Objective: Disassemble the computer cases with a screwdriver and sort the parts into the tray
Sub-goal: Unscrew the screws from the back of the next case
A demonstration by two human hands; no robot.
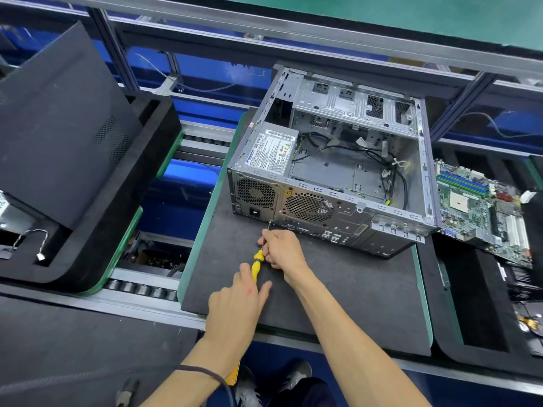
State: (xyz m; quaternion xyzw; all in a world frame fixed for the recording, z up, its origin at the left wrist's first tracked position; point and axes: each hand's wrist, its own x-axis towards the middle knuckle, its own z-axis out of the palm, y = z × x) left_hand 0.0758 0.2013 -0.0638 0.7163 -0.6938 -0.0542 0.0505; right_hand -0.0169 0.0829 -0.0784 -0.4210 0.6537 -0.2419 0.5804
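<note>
The computer case (338, 160) lies on its side on a dark padded pallet (338, 283) on the counter, its open side facing up and its rear panel toward me. It is bare silver sheet metal, scuffed and dusty inside. The power supply (270, 151) still sits in the near left corner, a grey box with a white printed label on top, its honeycomb fan grille and black mains socket showing through the rear panel. Beside that is a second round perforated vent (308, 205), then the empty port cut-outs and slot openings. Loose black cables (382, 163) trail across the case floor, and the drive cage fills the far end.

My right hand (283, 249) pinches the thin metal shaft of the yellow-handled screwdriver (257, 264), whose tip meets the lower edge of the rear panel, just under the power supply. My left hand (238, 306) has its grip closed loosely around the handle's end, forefinger and thumb on either side.

Just right of the case, a green motherboard (482, 210) rests tilted in a black foam tray (458, 304). Well to the left, a black side panel (58, 124) leans in another tray.
</note>
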